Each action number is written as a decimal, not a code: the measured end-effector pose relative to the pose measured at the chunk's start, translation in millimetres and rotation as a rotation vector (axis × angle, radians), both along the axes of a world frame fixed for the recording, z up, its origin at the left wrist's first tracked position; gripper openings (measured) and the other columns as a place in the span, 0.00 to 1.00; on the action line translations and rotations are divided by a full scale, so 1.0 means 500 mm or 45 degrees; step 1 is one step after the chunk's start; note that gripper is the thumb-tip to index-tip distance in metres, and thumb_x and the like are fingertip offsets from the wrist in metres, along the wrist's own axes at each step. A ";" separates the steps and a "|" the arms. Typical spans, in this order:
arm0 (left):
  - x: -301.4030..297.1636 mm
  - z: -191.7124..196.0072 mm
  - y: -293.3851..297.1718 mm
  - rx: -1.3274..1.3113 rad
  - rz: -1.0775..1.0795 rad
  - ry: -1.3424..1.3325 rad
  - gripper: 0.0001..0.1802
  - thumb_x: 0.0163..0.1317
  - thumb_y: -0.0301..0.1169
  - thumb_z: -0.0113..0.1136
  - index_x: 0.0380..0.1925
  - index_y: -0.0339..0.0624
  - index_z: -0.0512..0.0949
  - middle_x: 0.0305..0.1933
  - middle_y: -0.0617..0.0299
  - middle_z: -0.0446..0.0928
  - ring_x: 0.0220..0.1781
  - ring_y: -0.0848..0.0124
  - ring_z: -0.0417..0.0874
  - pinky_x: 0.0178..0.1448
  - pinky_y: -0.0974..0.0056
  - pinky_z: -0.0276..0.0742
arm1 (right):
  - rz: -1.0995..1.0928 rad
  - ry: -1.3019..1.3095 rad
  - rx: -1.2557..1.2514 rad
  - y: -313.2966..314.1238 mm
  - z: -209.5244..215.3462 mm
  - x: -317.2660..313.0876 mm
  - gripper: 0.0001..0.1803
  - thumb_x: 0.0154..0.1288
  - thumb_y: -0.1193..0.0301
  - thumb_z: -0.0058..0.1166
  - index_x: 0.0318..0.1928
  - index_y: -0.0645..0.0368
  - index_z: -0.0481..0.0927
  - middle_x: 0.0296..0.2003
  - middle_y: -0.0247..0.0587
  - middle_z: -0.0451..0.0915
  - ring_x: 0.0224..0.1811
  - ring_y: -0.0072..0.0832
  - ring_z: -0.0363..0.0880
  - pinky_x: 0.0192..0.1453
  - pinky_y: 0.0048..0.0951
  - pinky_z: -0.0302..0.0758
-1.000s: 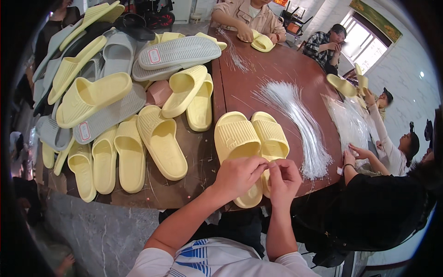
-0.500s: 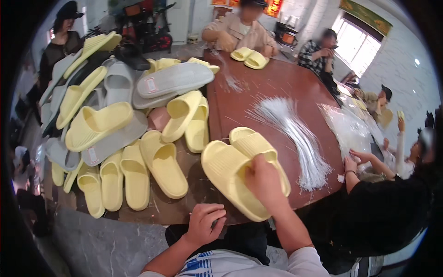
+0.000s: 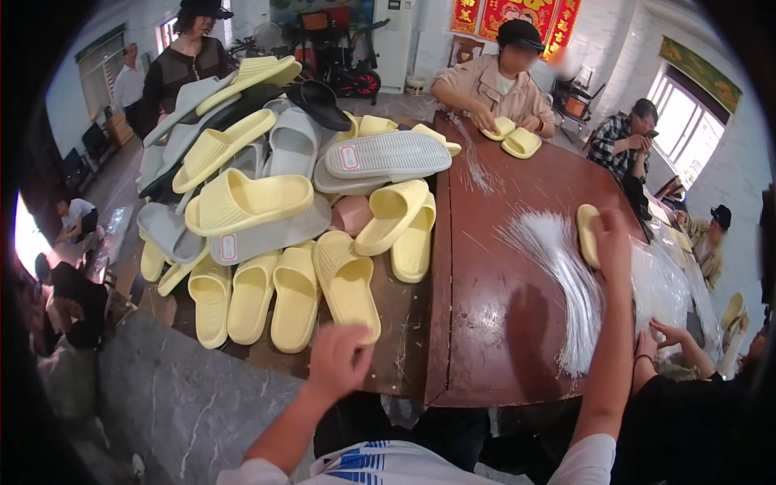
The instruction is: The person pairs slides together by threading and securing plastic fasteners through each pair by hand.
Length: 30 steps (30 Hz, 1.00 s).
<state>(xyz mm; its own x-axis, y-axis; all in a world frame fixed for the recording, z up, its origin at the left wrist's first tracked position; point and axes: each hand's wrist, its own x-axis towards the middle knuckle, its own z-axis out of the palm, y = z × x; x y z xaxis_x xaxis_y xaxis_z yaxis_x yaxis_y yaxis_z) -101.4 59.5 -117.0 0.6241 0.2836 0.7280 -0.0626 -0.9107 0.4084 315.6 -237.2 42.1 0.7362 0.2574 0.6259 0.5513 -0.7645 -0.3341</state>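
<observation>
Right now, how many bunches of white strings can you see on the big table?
2. One big bunch lies to the left of the right hand; one thin, loose bunch lies near the far end of the table. More may be hidden under the slippers.

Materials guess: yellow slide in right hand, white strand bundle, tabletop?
Yellow slide in the right hand: likely foam, matte; thick, smooth-looking body.
White strand bundle: probably plastic; fine strands, glossy streaks.
Tabletop: varnished wood or laminate; reddish-brown, soft shine.

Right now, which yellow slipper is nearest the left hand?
The front row's rightmost slipper: its heel lies by the left hand; the row's others sit farther left, the overlapping pair farther back.
</observation>
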 end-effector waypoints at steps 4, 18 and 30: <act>0.174 0.090 0.115 0.216 0.297 -0.007 0.22 0.57 0.33 0.71 0.51 0.40 0.79 0.47 0.54 0.81 0.51 0.50 0.80 0.57 0.48 0.75 | 0.418 0.524 -0.129 0.191 -0.060 -0.221 0.15 0.66 0.62 0.63 0.45 0.61 0.85 0.37 0.49 0.87 0.41 0.44 0.87 0.48 0.39 0.80; 0.061 0.163 0.047 -0.707 -0.250 -0.329 0.17 0.68 0.28 0.66 0.55 0.34 0.78 0.48 0.57 0.80 0.49 0.68 0.81 0.54 0.65 0.76 | 0.822 0.912 0.318 0.354 -0.193 -0.299 0.36 0.65 0.64 0.66 0.69 0.65 0.68 0.58 0.57 0.80 0.55 0.42 0.83 0.58 0.40 0.79; 0.043 0.127 -0.013 -1.548 -0.849 -0.712 0.29 0.75 0.42 0.59 0.67 0.35 0.67 0.62 0.54 0.76 0.59 0.64 0.81 0.64 0.59 0.79 | 1.316 1.670 1.149 0.315 -0.159 -0.420 0.46 0.61 0.78 0.68 0.76 0.57 0.57 0.64 0.42 0.74 0.67 0.33 0.73 0.67 0.36 0.74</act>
<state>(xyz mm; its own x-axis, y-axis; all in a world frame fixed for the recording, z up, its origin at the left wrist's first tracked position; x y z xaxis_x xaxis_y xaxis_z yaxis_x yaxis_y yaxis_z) -79.9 53.1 -53.7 0.6069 0.6588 0.4446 -0.7196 0.2180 0.6593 105.8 -80.0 -37.6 0.5859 0.8083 0.0582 -0.2831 0.2715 -0.9199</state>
